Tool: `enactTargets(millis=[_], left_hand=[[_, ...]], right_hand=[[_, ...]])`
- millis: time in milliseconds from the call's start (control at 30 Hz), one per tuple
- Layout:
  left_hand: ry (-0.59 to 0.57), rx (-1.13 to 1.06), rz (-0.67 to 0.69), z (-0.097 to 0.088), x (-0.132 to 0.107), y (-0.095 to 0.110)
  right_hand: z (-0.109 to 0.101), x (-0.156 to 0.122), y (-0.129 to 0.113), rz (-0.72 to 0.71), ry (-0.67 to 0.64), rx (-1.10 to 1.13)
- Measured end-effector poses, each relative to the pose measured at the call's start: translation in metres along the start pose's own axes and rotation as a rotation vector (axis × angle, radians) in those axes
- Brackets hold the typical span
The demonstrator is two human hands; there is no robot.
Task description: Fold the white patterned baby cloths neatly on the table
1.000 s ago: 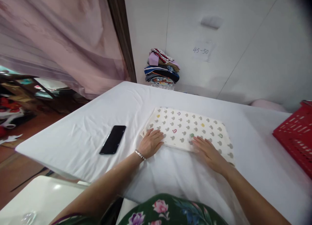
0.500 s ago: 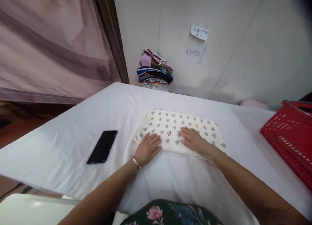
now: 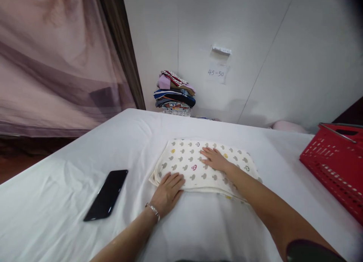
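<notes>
A folded white cloth (image 3: 187,162), printed with grey mushrooms and a few coloured ones, lies flat in front of me. Several layers show along its left and near edges. My left hand (image 3: 168,192) rests with fingers stretched out on the cloth's near left corner; a silver bracelet (image 3: 153,210) is on that wrist. Flat on the upper middle of the cloth is my right hand (image 3: 214,158), its fingers slightly spread. Neither hand grips anything.
A white sheet (image 3: 198,224) covers the table. To the left lies a black phone (image 3: 106,196). A red plastic basket (image 3: 337,160) stands at the right edge. Folded clothes (image 3: 174,92) are stacked by the wall, below a paper marked "45-50" (image 3: 217,73). A pink curtain (image 3: 56,65) hangs at left.
My right hand has slid over the cloth, away from me toward its far edge. My left hand stays at the near left corner. The view has tilted, so everything sits lower.
</notes>
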State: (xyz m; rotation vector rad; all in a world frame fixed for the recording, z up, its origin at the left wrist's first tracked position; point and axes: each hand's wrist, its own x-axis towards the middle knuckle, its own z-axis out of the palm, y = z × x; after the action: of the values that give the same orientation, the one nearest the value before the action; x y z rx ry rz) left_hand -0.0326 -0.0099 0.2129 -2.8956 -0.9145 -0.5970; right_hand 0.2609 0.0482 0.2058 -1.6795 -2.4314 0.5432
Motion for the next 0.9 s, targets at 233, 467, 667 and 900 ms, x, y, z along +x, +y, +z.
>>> enactTargets(millis=[233, 467, 667, 900], left_hand=[[-0.031, 0.039, 0.005, 0.0, 0.0, -0.004], [-0.026, 0.089, -0.042, 0.004, -0.006, -0.019], [-0.028, 0.059, -0.034, 0.011, -0.009, -0.03], [-0.034, 0.068, -0.008, 0.012, -0.004, -0.03]], right_hand=[[-0.006, 0.023, 0.0, 0.002, -0.017, -0.052], [-0.01, 0.019, 0.008, 0.061, 0.017, -0.05], [-0.014, -0.055, 0.067, 0.262, 0.101, -0.165], [-0.017, -0.079, 0.12, 0.503, 0.178, -0.158]])
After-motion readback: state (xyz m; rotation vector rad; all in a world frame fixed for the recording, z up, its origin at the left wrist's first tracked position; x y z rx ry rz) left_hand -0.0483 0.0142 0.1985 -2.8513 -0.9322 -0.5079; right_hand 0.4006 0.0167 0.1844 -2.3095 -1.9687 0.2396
